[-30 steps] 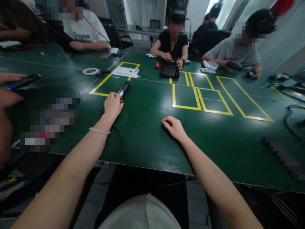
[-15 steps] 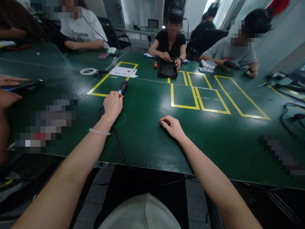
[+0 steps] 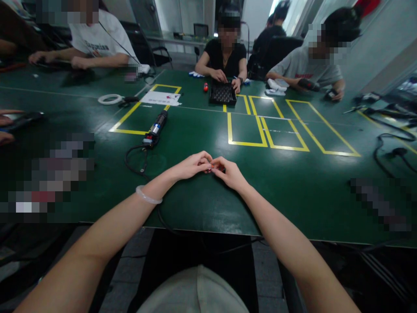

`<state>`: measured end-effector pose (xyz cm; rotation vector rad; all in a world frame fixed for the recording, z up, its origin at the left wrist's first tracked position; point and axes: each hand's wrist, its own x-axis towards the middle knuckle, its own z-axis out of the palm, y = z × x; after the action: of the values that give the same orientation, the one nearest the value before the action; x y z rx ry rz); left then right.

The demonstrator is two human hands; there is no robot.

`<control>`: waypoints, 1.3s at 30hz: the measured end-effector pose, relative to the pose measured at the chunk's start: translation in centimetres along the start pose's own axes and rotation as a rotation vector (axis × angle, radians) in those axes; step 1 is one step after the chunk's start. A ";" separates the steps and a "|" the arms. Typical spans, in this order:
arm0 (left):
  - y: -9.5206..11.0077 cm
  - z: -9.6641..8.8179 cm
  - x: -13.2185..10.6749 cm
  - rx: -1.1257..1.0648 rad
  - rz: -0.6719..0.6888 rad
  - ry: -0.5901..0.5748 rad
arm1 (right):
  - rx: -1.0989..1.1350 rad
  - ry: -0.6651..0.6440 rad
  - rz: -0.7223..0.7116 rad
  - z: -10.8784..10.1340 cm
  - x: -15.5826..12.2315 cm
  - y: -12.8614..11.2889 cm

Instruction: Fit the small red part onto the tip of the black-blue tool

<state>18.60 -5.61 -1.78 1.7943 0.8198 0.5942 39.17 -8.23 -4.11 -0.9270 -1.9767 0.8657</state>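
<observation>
My left hand and my right hand meet above the near part of the green table, fingertips against fingertips. Between them a small orange-red piece is pinched; the fingers cover most of it, so its kind cannot be made out. Both hands have curled fingers. Left of them lies a black corded power tool with a blue-silver band, shaped like an electric screwdriver. Its dark cable loops toward me and passes under my left forearm.
Yellow tape outlines mark the green table. A white paper sheet and a coiled white cable lie beyond the tool. Across, a person handles a black tray; a small red object is beside it. Other people sit around.
My left hand has left the power tool and moved right and nearer, to my right hand. The orange-red piece is now between both hands. The tool stays lying on the table.
</observation>
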 end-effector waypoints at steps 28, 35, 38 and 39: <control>1.3 0.2 -0.9 0.420 0.212 0.221 | 0.442 0.075 0.222 -0.1 0.5 0.3; 1.6 0.0 -1.0 0.417 0.146 0.205 | 0.405 0.085 0.169 0.1 0.3 0.5; 1.6 -1.7 -1.0 0.524 0.138 0.299 | 0.358 0.114 0.179 -0.1 0.3 0.5; 1.4 -2.9 -1.1 0.592 0.130 0.373 | 0.348 0.124 0.183 -0.2 0.4 0.5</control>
<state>16.22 -5.06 0.55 2.3228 1.2315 0.8501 39.33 -7.62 -4.33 -0.9394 -1.5878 1.1821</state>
